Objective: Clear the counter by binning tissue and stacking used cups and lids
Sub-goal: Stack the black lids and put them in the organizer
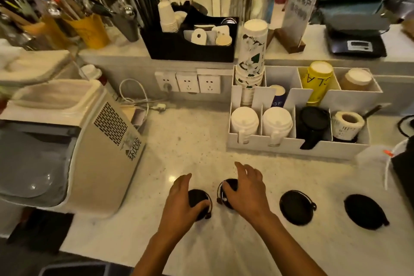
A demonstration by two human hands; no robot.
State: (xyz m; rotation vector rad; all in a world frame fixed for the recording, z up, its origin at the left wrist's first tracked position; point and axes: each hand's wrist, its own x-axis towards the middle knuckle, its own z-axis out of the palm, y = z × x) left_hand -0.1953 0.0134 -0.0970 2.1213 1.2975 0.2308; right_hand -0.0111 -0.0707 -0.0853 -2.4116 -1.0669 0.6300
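Gathering lids is the step in hand, by my read. Four black lids lie in a row near the front of the table [224, 141]. The left hand [181, 199] curls over the leftmost lid [199, 203], thumb on its near edge, so it holds that one. The right hand [244, 188] covers the second lid [227, 192], thumb on its rim and fingers arched above; that lid looks tipped up off the surface, likely held. The third lid [295, 207] and fourth lid [365, 212] lie flat to the right, untouched and apart from each other.

Progress: no loose tissue and no loose used cups show on the open surface, so that part seems done or out of view. Stacking of lids is not yet done; all four are separate.

Surface is pale speckled stone with a glare spot. A white organizer [291, 145] behind holds white lids, black lids [313, 123], a label roll and cup stacks. An ice machine [74, 141] stands at left, wall sockets [188, 82] at back, and a black caddy [190, 49] on the raised ledge. Warm, dim light; edges blurred.
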